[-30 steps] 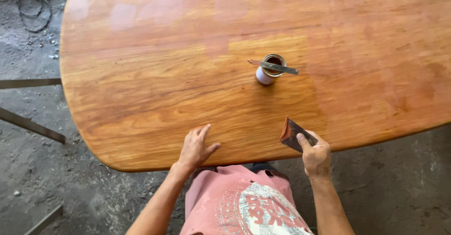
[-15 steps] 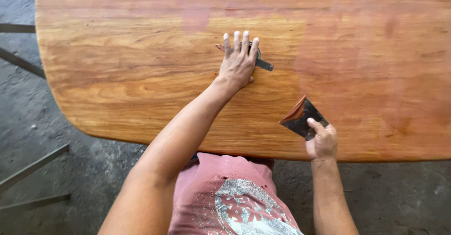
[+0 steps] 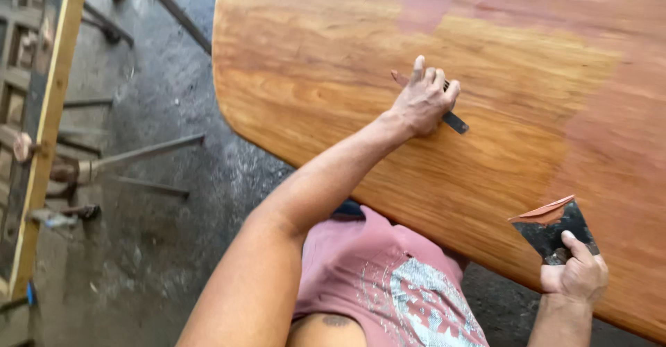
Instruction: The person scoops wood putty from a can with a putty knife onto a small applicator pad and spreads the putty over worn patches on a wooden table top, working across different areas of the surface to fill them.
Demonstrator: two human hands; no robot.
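Over a broad wooden tabletop (image 3: 333, 104), glossy orange-brown and rounded at its left corner, with a redder patch toward the far right. Left hand (image 3: 423, 101) stretched out to mid-table, fingers curled close together over something small, mostly hidden beneath the palm; whether pinched or merely covered cannot be told. Poking out on either side of that hand, a thin dark metal blade (image 3: 454, 122) lying across the hidden object, its near-right end just clear of the knuckles. At the near right edge of the table, right hand (image 3: 576, 274) closed around the base of a putty scraper (image 3: 555, 226), thumb pressed flat against the dark blade, the far edge of the blade smeared with reddish-brown filler and tilted up off the wood. Below, a faded pink printed T-shirt (image 3: 388, 284) close against the table's near edge. Off to the left, grey concrete floor (image 3: 180, 201) strewn with metal rods (image 3: 139, 153), and a yellow-edged wooden frame (image 3: 48, 125) standing at the far left.
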